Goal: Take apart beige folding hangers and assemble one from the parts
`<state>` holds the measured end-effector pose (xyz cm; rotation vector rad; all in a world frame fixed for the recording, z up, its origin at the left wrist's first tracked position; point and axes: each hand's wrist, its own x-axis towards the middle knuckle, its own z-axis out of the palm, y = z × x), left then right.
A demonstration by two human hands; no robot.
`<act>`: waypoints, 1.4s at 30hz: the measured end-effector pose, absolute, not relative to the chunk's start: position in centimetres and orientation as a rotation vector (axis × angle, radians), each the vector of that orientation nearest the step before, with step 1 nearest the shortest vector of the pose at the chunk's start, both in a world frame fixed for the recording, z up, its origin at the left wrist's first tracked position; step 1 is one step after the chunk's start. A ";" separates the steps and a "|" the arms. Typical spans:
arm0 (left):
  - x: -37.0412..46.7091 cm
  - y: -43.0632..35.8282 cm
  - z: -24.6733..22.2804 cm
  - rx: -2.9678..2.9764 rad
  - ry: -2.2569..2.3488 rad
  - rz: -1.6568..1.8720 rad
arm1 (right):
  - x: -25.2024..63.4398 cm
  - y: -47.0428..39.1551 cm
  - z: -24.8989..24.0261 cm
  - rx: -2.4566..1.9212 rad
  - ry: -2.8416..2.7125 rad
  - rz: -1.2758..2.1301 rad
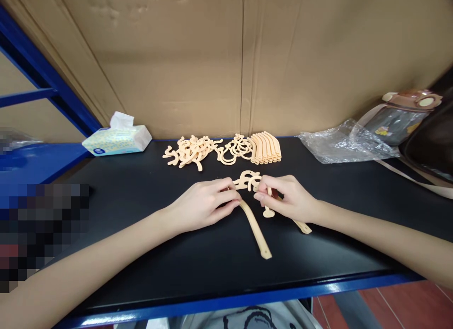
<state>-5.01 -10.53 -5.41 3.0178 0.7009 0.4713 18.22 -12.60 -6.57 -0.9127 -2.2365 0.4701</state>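
Note:
My left hand (210, 201) is closed, its fingertips pinching the upper end of a long, bent, beige hanger arm (255, 230). The arm's lower end, with a small hole, points toward the table's front edge. My right hand (288, 197) is closed on a small beige hook piece (269, 212), whose rounded end sticks out below the fingers. Another beige arm (302, 226) shows partly from under my right hand. Between and just beyond my hands lie curved beige pieces (246, 179), partly hidden by the fingers.
On the black table (159, 267) are a heap of beige hooks (194, 149), looped pieces (239, 147) and a stack of beige arms (265, 148). A tissue pack (116, 139) stands left. A clear plastic bag (343, 142) and a strapped bottle (399, 119) are at right.

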 end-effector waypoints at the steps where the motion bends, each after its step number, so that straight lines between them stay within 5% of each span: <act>1: -5.0 -10.5 -5.3 3.012 0.685 0.473 | 18.2 -12.6 -6.5 -0.947 -2.209 0.542; 9: -5.1 -10.6 -5.1 2.953 0.589 0.429 | 18.2 -12.2 -6.5 -0.996 -2.118 0.764; 42: -5.0 -10.8 -5.1 2.954 0.594 0.418 | 18.6 -12.1 -7.1 -0.897 -2.252 0.518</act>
